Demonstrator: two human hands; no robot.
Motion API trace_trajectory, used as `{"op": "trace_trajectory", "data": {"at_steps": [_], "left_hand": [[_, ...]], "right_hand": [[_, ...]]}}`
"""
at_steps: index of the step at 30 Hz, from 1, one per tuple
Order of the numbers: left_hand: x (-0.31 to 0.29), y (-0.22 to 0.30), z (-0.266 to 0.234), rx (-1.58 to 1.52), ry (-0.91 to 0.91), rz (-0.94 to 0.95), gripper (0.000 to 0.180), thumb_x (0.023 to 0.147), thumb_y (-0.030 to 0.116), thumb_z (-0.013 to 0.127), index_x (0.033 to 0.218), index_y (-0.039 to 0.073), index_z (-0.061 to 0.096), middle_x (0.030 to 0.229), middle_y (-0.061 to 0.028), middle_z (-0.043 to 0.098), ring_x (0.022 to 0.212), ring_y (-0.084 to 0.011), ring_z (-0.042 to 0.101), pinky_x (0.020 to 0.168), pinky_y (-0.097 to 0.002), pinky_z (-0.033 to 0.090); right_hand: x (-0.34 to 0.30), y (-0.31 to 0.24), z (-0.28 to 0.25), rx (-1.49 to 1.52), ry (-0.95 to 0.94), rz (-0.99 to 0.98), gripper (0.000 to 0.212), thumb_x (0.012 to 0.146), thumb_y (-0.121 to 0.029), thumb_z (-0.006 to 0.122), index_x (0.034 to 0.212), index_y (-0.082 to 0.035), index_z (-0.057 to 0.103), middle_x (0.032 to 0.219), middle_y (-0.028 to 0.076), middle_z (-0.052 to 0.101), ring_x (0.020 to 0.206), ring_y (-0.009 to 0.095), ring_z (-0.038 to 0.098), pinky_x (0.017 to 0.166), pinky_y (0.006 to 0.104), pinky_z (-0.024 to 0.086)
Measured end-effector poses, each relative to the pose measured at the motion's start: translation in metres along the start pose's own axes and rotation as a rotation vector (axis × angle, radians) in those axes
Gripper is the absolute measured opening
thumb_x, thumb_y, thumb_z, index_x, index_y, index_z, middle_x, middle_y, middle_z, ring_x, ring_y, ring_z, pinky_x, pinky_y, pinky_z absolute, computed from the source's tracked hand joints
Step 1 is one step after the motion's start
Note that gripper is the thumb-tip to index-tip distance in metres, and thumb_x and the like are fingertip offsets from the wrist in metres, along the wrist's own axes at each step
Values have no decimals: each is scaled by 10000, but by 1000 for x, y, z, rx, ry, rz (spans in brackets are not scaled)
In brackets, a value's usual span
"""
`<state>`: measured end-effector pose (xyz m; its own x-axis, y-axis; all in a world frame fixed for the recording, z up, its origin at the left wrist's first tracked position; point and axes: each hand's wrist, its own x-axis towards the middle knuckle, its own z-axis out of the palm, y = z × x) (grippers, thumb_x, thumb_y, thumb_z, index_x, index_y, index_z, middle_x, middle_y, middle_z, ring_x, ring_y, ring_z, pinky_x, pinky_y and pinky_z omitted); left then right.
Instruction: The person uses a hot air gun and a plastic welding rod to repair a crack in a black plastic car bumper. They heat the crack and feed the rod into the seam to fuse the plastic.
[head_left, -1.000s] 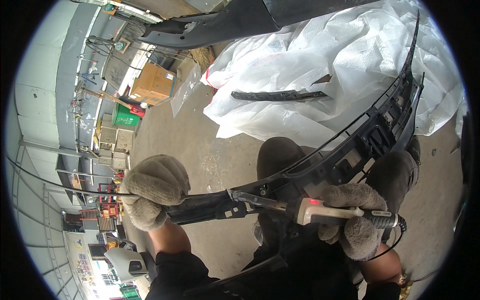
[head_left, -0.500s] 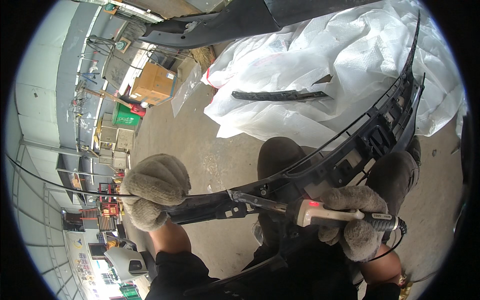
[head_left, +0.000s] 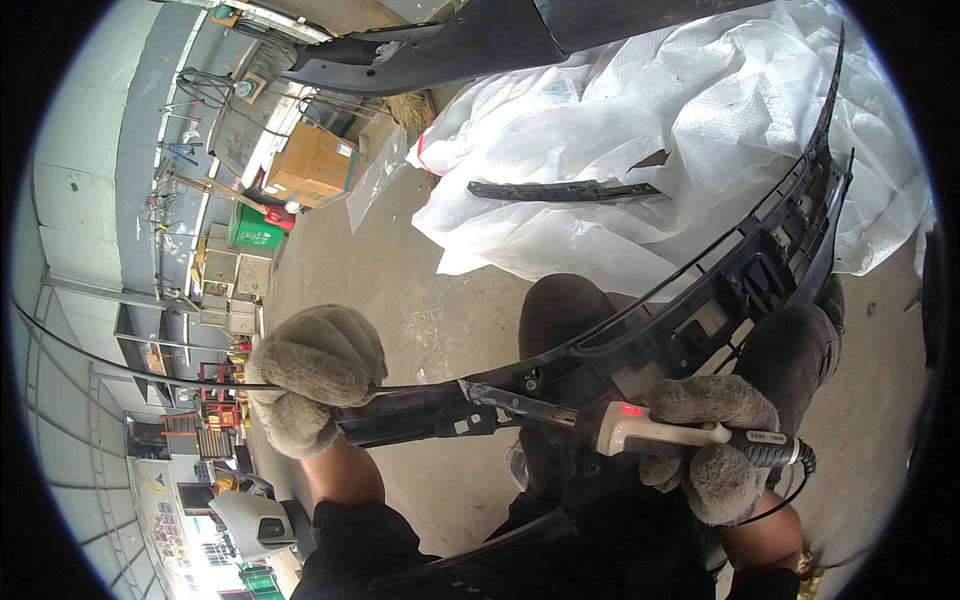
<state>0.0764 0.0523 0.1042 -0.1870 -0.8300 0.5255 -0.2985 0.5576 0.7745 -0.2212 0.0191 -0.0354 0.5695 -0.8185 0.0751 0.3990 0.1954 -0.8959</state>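
Note:
A long, curved black plastic car trim panel (head_left: 600,355) with slots and clip holes lies across my knees, its thin left end reaching out past my hand. My left hand (head_left: 318,375), in a grey knit glove, is closed around the panel's left part. My right hand (head_left: 715,440), gloved the same way, grips a hot iron (head_left: 655,432) with a beige and black body, a lit red spot and a cable at its back end. The iron's flat metal tip rests against the panel between my hands, on a greyish patch (head_left: 490,397). Whether the plastic there is melted, I cannot tell.
White plastic wrapping (head_left: 540,230) is heaped on the floor ahead, with a broken black strip (head_left: 560,191) on it. A large dark bumper part (head_left: 430,60) crosses the top. A cardboard box (head_left: 312,165) and a green bin (head_left: 256,228) stand far left.
The iron's tip stays on nearly the same spot of the panel. Both hands keep their hold; the whole view has shifted very slightly.

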Motion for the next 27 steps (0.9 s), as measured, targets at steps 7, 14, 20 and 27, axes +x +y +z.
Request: {"op": "trace_trajectory", "data": {"at_steps": [7,14,20,27], "left_hand": [[0,0,-3,23,-44,3,194,802,188,592,686,33,589,633,-79,528,528,-201,518,460,-329,463],[3,-1,-5,22,-80,46,182,792,182,579,686,34,589,644,-87,547,547,-214,535,468,-334,471],[0,-2,-6,46,-54,46,173,786,174,570,690,32,589,638,-86,544,545,-213,533,468,-336,468],[3,0,-4,63,-75,37,170,786,168,569,696,26,588,640,-86,533,543,-208,524,467,-339,460]], "right_hand": [[0,-3,0,9,14,-10,323,785,-188,744,1078,-66,686,1003,113,708,878,230,708,768,365,581],[2,-13,3,145,28,40,311,797,-204,740,1073,-70,689,1000,122,709,881,234,709,774,367,580],[6,-7,0,-17,11,-116,309,806,-217,731,1072,-64,690,985,122,712,881,237,709,777,368,580],[7,-7,-2,-129,-35,-160,299,812,-199,718,1076,-61,688,979,113,713,871,226,709,768,353,580]]}}
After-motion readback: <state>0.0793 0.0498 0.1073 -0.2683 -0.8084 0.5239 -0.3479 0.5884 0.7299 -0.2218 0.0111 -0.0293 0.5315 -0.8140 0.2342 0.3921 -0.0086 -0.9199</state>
